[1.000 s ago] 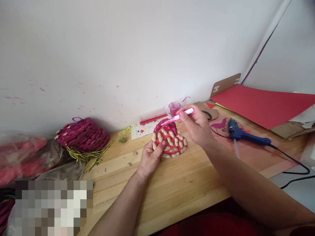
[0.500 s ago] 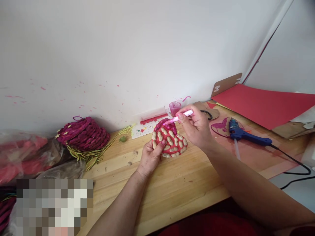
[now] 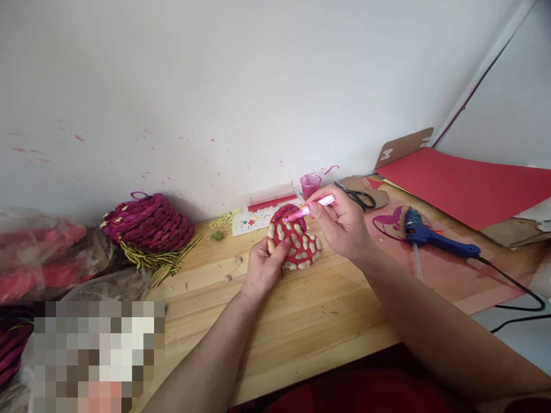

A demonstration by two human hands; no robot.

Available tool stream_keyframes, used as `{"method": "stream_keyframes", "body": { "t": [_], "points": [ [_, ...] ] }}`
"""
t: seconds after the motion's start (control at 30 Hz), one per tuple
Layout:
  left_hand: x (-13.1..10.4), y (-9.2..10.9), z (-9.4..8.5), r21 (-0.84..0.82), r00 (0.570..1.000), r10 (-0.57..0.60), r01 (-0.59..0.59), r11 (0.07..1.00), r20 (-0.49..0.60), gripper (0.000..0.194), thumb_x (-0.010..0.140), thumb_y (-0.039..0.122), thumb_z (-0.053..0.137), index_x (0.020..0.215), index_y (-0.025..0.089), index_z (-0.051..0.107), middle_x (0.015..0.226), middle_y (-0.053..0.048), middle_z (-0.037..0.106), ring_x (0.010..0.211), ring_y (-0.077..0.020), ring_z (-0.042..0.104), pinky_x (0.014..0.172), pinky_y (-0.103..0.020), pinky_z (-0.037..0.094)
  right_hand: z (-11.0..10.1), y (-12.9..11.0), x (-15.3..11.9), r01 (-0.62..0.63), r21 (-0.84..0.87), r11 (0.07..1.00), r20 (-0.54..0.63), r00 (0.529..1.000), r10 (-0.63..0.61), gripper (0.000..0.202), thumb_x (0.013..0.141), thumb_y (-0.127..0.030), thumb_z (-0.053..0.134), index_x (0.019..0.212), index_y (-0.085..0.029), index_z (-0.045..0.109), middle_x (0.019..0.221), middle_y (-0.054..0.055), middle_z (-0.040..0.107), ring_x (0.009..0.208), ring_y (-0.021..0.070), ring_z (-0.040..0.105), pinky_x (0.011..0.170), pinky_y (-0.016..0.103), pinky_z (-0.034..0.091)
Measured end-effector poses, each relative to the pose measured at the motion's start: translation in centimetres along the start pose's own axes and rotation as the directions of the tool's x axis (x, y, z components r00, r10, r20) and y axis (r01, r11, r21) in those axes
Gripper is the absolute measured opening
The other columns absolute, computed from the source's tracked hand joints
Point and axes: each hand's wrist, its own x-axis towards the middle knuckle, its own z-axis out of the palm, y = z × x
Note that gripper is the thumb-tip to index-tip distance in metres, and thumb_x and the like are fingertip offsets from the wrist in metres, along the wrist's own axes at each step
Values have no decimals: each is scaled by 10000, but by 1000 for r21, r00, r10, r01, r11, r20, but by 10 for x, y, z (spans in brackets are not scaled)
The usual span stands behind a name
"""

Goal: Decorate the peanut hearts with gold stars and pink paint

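Note:
My left hand (image 3: 266,264) grips a red disc-shaped craft piece (image 3: 293,248) by its left edge, thumb on top. Pale peanut shells (image 3: 305,241) cover most of its face, and its far part is coated in glossy magenta paint. Between the thumb and fingers of my right hand (image 3: 340,221) is a white-handled paintbrush (image 3: 321,203) smeared with pink. Its tip rests on or just over the magenta part, close to the nearest shells. Behind the craft piece stands a clear cup of pink paint (image 3: 310,184).
Black scissors (image 3: 364,199) lie behind my right hand. A blue glue gun (image 3: 443,240) with a cord rests on the right, near red card (image 3: 477,183). To the left sits a magenta bundle of peanuts (image 3: 150,223) with yellow-green strings. Plastic bags (image 3: 43,258) fill the far left.
The brush tip has moved slightly across the magenta part towards the shells. The craft piece has tilted a little in my left hand. More of the scissors shows behind my right hand.

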Motion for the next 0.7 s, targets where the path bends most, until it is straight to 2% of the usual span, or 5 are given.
{"method": "stream_keyframes", "body": {
  "t": [0.23, 0.37, 0.57, 0.7],
  "points": [
    [0, -2, -5, 353, 988, 150, -126, 927, -41, 328, 819, 486, 741, 786, 162, 700, 701, -2, 679, 616, -133, 547, 648, -258, 500, 1, 0, 0, 9, -82, 997, -19, 1000, -11, 99, 1010, -316, 607, 951, -241, 635, 899, 39, 703, 882, 214, 655, 833, 393, 487],
    [-1, 4, -3, 427, 982, 184, -151, 892, -37, 301, 818, 461, 702, 744, 172, 664, 661, 16, 617, 602, -123, 490, 621, -241, 454, 0, -1, 1, 52, -79, 996, -18, 998, -53, 91, 1009, -302, 602, 942, -246, 624, 877, 32, 699, 858, 216, 655, 819, 394, 480],
    [-4, 6, -2, 526, 970, 240, -188, 829, -33, 309, 833, 441, 677, 678, 186, 596, 599, 43, 496, 578, -109, 388, 561, -226, 371, 0, -13, 0, 194, -256, 947, -5, 979, -202, 59, 989, -245, 615, 931, -256, 618, 870, 25, 742, 879, 233, 670, 843, 422, 442],
    [-4, 4, -4, 550, 965, 261, -210, 809, -15, 305, 851, 430, 674, 684, 191, 584, 599, 50, 471, 575, -107, 366, 558, -225, 352, -1, -17, 0, 189, -236, 953, -15, 980, -198, 62, 992, -259, 607, 932, -267, 616, 867, 29, 747, 876, 238, 667, 828, 430, 450]
  ]
}}
